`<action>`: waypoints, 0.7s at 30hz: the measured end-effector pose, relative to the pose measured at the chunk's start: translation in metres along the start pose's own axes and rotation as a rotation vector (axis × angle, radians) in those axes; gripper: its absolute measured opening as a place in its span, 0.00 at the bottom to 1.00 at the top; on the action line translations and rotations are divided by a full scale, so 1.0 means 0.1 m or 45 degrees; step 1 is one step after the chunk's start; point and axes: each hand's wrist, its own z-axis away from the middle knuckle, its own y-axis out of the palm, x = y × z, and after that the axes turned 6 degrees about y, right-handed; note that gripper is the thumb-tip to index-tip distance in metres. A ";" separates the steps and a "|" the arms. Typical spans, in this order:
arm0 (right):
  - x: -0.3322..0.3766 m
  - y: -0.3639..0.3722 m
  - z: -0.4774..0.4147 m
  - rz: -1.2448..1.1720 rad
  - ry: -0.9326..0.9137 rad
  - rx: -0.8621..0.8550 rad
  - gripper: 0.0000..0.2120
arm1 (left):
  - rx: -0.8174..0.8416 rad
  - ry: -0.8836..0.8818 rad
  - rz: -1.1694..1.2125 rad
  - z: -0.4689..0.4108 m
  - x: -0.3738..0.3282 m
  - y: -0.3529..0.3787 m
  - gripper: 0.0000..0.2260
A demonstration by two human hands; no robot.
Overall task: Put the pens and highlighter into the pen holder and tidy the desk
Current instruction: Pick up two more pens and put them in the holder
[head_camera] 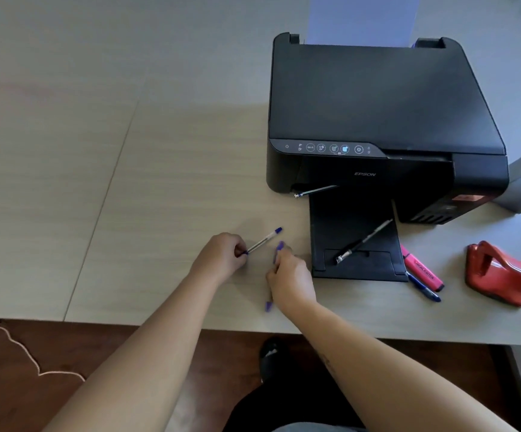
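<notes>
Low in the middle of the frame, your left hand [221,255] pinches a clear pen [263,240], and your right hand [292,280] grips a blue pen [273,275].

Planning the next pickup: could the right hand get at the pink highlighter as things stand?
Probably not yet: the right hand already grips a blue pen. The pink highlighter lies uncovered on the desk, so the way is clear.

The printer [377,120] at upper right was black; the desk [128,182] pale grey-beige woodgrain. At lower right lay a pink highlighter [421,269], a blue pen [424,288] and a red hole punch [502,272]. The floor [65,353] was dark reddish brown.
</notes>
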 end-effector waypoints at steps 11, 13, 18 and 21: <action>0.20 -0.45 0.08 -0.455 0.032 0.096 0.05 | -0.093 -0.129 0.470 0.13 -0.12 -0.33 0.04; 0.30 -0.66 0.05 -0.536 -0.039 0.057 0.05 | -0.135 -0.075 0.504 0.12 -0.27 -0.46 0.04; 0.46 -1.34 0.01 -0.681 -0.197 -0.035 0.05 | -0.072 0.052 0.764 -0.03 -0.76 -0.67 0.05; 0.41 -1.75 -0.02 -0.753 -0.242 -0.046 0.04 | -0.018 0.166 0.884 -0.10 -1.15 -0.71 0.07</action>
